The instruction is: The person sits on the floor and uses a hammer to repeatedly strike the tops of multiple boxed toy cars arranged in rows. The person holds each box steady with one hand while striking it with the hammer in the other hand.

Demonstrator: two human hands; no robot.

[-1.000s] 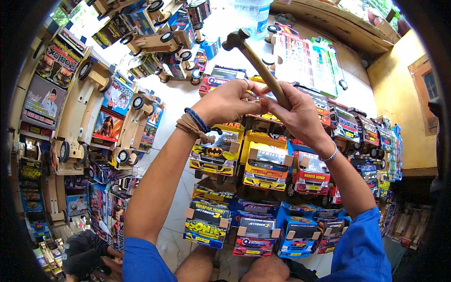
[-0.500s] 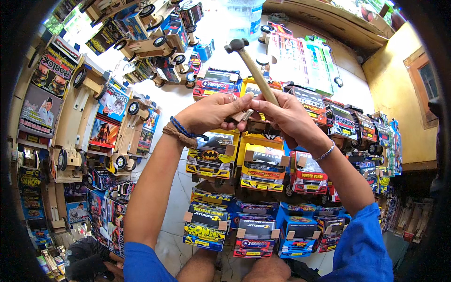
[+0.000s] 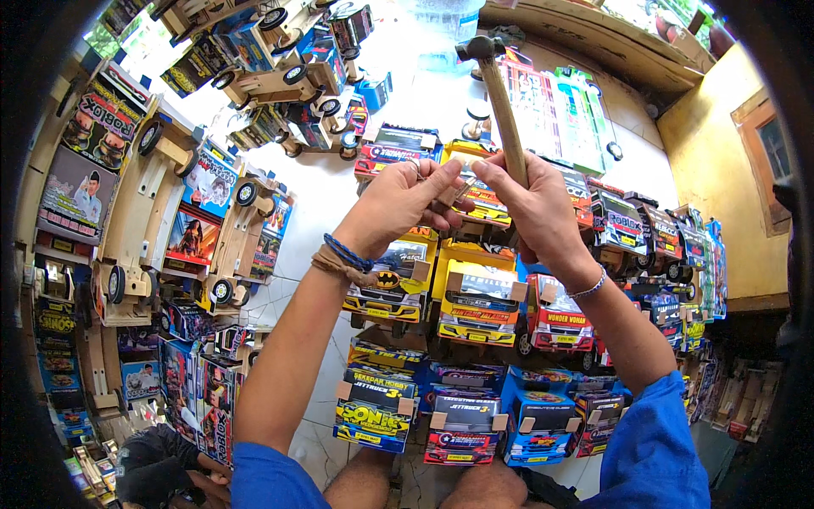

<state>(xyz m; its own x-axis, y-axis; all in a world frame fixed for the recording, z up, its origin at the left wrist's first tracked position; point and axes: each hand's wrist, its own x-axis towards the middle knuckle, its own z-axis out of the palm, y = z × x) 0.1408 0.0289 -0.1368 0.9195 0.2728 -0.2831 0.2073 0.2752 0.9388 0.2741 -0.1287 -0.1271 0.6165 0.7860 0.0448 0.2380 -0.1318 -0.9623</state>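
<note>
My right hand (image 3: 543, 208) is closed round the wooden handle of a hammer (image 3: 506, 119), whose dark metal head points up and away from me. Between the fingers of my left hand (image 3: 405, 202) is a small wooden piece (image 3: 451, 194), partly covered by the fingers. The thumb and fingertips of my right hand come close to that piece; whether they pinch something small there I cannot make out. Below both hands stand toy trucks, among them a yellow truck (image 3: 479, 297), a black-and-yellow truck (image 3: 388, 284) and a red truck (image 3: 560, 318), with small wooden tabs at their fronts.
Nearer my legs stands another row of toy trucks (image 3: 462, 424). Wooden truck bodies with black wheels (image 3: 127, 284) lie on their sides at the left. At the back are a clear plastic bucket (image 3: 441, 30) and green-and-white trucks (image 3: 581, 119). Another person (image 3: 165, 462) sits at lower left.
The hammer has swung more upright and shifted right with my right hand. My fingertips have parted slightly, while my left hand keeps the wooden piece. The view has shifted a little.
</note>
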